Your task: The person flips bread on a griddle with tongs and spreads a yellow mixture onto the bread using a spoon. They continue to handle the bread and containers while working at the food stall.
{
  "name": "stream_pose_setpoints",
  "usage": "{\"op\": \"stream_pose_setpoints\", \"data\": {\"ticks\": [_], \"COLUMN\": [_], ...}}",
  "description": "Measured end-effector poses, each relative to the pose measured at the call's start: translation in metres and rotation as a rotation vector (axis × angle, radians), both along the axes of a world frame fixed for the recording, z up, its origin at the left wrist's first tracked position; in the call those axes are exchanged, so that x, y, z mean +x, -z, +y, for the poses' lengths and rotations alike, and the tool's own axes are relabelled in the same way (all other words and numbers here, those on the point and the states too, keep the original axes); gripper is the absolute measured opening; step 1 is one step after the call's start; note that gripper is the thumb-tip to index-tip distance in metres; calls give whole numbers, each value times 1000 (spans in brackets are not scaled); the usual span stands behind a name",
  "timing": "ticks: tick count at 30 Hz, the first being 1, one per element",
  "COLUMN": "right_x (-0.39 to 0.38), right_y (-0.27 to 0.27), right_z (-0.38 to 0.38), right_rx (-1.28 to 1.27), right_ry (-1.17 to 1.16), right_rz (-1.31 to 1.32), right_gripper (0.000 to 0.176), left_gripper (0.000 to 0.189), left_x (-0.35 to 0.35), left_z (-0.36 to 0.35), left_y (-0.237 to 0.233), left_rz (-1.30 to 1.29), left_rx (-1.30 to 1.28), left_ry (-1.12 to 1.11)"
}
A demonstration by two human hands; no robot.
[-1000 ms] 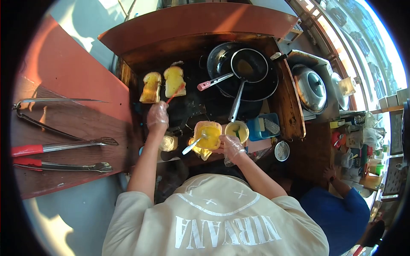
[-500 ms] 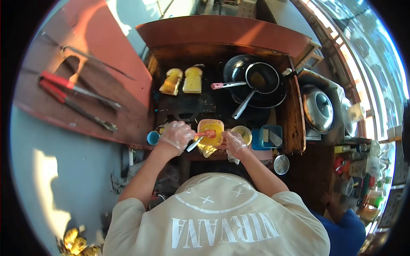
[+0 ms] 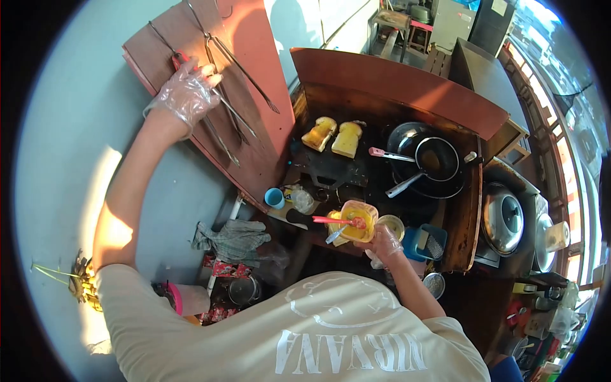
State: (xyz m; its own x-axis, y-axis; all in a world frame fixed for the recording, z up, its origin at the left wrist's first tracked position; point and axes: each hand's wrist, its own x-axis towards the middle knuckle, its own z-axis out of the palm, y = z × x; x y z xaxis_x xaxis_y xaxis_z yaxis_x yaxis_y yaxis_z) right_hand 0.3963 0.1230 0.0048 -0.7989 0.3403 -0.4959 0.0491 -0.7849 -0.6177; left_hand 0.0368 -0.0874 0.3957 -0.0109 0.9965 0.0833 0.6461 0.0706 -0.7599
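My left hand (image 3: pixel 188 89), in a clear plastic glove, is raised at the upper left with its fingers around the red handles of the tongs (image 3: pixel 221 105). My right hand (image 3: pixel 386 245), also gloved, holds a small tub (image 3: pixel 359 216) of yellow spread by its right side. A red-handled brush (image 3: pixel 337 220) and a spoon with a pale handle (image 3: pixel 337 235) rest in the tub. Bread slices (image 3: pixel 337 240) lie partly hidden behind it. Two yellow-coated toast slices (image 3: pixel 347 139) sit side by side on the dark griddle (image 3: pixel 331 172).
Pans (image 3: pixel 436 159) stand at the griddle's right. A blue cup (image 3: pixel 274 198) is near the left panel, a blue container (image 3: pixel 425 242) right of my right hand. Further right are a lidded pot (image 3: pixel 503 216) and part of another person's blue sleeve (image 3: pixel 507 369).
My left hand has left the brush in the tub, moved up and left, and taken hold of the tongs. The view has turned left. My right hand still holds the tub.
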Motion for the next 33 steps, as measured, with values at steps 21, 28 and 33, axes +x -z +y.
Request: {"op": "stream_pose_setpoints", "data": {"ticks": [21, 28, 33], "right_x": [42, 54, 58], "right_y": [-1, 9, 16], "right_z": [1, 4, 0], "right_rx": [8, -47, -25], "right_ry": [17, 75, 120], "right_rz": [-18, 10, -47], "right_gripper": [45, 50, 51], "left_gripper": [17, 37, 34], "left_x": [98, 49, 28], "left_z": [13, -18, -6], "left_y": [51, 361, 410], "left_rz": [-121, -1876, -2058], "left_rx": [-59, 603, 778], "left_ry": [-416, -1019, -1004]}}
